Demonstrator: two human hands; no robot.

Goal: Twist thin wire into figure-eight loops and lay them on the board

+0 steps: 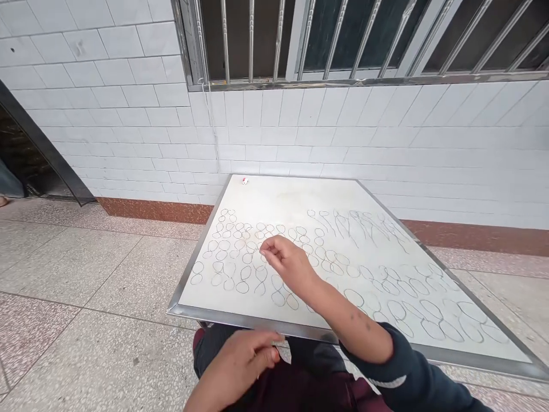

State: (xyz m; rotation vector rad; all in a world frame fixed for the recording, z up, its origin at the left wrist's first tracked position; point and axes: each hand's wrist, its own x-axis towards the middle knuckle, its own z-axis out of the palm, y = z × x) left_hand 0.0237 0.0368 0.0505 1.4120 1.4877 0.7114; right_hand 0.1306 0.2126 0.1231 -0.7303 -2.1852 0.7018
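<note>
My right hand (288, 264) is raised over the white tabletop (291, 194), thumb and fingers pinched together. Whatever it may hold is too small to make out. Below the near edge of the table, above my lap, my left hand (242, 363) is half closed, its thumb and forefinger curled towards each other. A small pale patch (283, 350) shows at its fingertips; I cannot tell what it is. Rows of drawn loops and figure-eights (243, 280) cover much of the tabletop around my right hand.
A small white and red object (245, 181) lies at the table's far left corner. Behind the table stands a white tiled wall (266, 131) with a barred window (334, 40). A dark doorway (26, 154) is at the left, above the speckled floor (111, 286).
</note>
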